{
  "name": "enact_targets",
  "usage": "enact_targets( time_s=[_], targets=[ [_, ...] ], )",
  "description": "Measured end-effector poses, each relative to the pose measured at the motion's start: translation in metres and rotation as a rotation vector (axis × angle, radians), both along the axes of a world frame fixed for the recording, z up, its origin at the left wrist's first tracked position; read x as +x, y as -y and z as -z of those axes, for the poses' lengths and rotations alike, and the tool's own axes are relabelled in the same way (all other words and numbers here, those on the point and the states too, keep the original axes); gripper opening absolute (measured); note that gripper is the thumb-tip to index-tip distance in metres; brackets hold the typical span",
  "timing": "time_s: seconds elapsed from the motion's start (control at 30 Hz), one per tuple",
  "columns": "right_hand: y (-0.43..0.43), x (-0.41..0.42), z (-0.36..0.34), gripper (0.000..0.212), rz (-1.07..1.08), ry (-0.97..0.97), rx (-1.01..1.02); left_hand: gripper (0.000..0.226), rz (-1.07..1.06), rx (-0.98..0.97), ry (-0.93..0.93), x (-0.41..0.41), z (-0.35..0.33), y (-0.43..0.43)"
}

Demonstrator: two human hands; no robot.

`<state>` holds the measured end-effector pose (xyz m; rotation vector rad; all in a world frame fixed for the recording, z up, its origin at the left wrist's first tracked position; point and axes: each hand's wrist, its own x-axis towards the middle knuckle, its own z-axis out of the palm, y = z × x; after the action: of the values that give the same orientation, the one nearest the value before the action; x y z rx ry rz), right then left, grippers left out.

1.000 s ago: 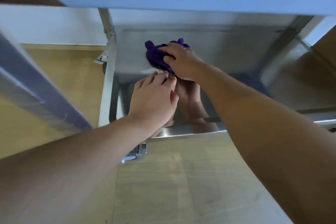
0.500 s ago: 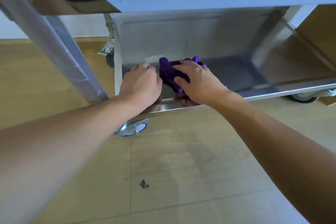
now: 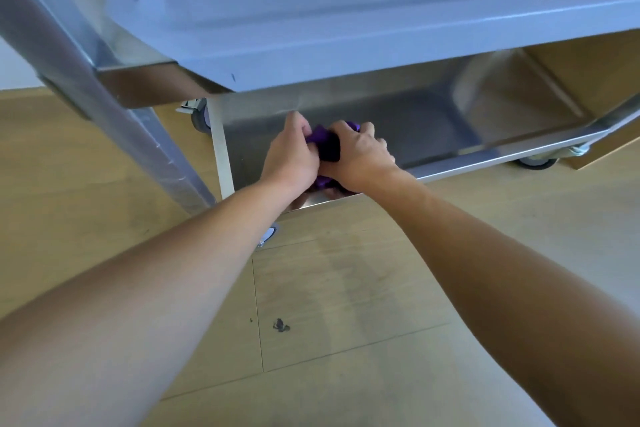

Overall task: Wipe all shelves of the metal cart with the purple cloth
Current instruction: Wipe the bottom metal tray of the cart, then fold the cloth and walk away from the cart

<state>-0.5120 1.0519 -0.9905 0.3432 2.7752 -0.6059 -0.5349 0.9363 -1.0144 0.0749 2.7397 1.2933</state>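
Note:
The purple cloth [image 3: 323, 146] is bunched up between both hands, just above the near left part of the metal cart's bottom shelf [image 3: 433, 128]. My left hand [image 3: 289, 156] grips its left side with curled fingers. My right hand [image 3: 360, 158] grips its right side, and a bit of cloth shows under the wrists. The shelf above [image 3: 346, 28] overhangs and hides the back of the bottom shelf.
A slanted metal cart leg [image 3: 86, 80] crosses at left. Caster wheels sit at the back left [image 3: 202, 118], the right [image 3: 536, 161] and under the near corner [image 3: 268, 236]. The wooden floor [image 3: 346, 305] spreads in front, with a dark spot [image 3: 280, 325]. A brown box edge [image 3: 595, 66] stands at right.
The cloth came from the back of the bottom shelf to its near edge. My left hand moved off the shelf onto the cloth, so both hands now hold it. The view rose.

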Motion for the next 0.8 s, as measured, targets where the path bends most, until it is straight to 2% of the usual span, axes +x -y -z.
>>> enact_targets(
  time_s=[0.17,0.33,0.57,0.67,0.8],
  targets=[
    [0.006,0.018,-0.011,0.067,-0.03,-0.053,-0.069,0.009,-0.015,-0.002,0.068,0.001,0.0,0.019],
    [0.029,0.021,-0.001,0.066,-0.105,0.014,0.181,0.005,0.005,-0.034,0.111,0.006,-0.009,0.028],
    [0.036,0.039,-0.018,0.053,0.043,0.15,-0.014,0.024,0.116,-0.225,0.143,0.041,-0.038,0.042],
    [0.033,0.066,-0.05,0.051,0.082,0.213,-0.093,0.021,0.196,-0.389,0.154,0.068,-0.069,0.05],
    [0.023,0.119,-0.117,0.051,0.137,0.285,-0.158,0.017,0.328,-0.474,0.215,0.114,-0.142,0.059]
  ],
)
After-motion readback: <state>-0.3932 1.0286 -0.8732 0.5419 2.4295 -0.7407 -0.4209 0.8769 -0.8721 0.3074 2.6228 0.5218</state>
